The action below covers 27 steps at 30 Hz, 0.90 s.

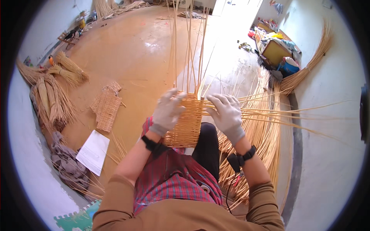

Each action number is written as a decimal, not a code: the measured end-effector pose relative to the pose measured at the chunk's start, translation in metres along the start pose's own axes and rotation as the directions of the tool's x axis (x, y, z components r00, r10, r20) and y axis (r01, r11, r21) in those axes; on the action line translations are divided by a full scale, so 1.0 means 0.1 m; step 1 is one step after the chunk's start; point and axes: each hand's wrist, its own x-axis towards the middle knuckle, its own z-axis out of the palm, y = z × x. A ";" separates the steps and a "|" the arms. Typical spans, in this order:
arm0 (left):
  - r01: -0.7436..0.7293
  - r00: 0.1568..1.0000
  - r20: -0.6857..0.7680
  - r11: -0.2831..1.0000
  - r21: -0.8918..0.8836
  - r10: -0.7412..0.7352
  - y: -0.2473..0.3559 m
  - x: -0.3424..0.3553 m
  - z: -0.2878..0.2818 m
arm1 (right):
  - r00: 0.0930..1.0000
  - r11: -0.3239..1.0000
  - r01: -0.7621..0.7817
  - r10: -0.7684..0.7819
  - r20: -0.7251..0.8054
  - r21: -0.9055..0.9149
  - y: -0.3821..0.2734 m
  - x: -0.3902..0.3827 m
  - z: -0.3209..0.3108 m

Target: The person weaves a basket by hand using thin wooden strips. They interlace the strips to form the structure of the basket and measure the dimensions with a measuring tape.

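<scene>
Panel (189, 129), woven, straw-coloured, at centre above the lap, its near end by a red checked cloth (173, 188). Upright rods (189, 61) run from its far edge; side rods (269, 112) fan out from its right edge, near the far corner. Left hand (167, 111), in a pale glove, is clamped on the panel's left edge, fingers bent over the face. Right hand (225, 113), likewise gloved, lies at the side rods just beside the panel's right edge, thumb and fingers bent about them; cannot tell whether it grips. Hands apart, the panel between them. Black band on each wrist.

Right of the lap, a heap of loose rods (250, 142); farther, a bundle (314, 59) leans against the right wall. Left, on the floor (131, 50): a second woven piece (106, 109), nearer a white board (94, 152), then grey cloth (69, 159). Tied bundles (54, 98) lie farther left. Green mat (79, 217) at near left
</scene>
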 end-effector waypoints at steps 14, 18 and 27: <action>0.711 0.453 0.087 0.301 -0.636 -0.887 -0.50 -0.93 -0.30 | 0.953 0.936 -0.299 0.285 0.103 0.186 -0.42 -1.65 0.58; 0.649 0.647 -0.039 0.577 -0.496 -0.761 -0.55 -1.07 -0.04 | 0.956 0.935 -0.292 0.277 0.097 0.202 -0.39 -1.68 0.56; 0.300 0.948 0.008 0.885 -0.356 -0.318 -0.46 -0.22 0.01 | 1.000 0.994 -0.008 0.005 0.022 0.105 -0.41 -0.97 0.52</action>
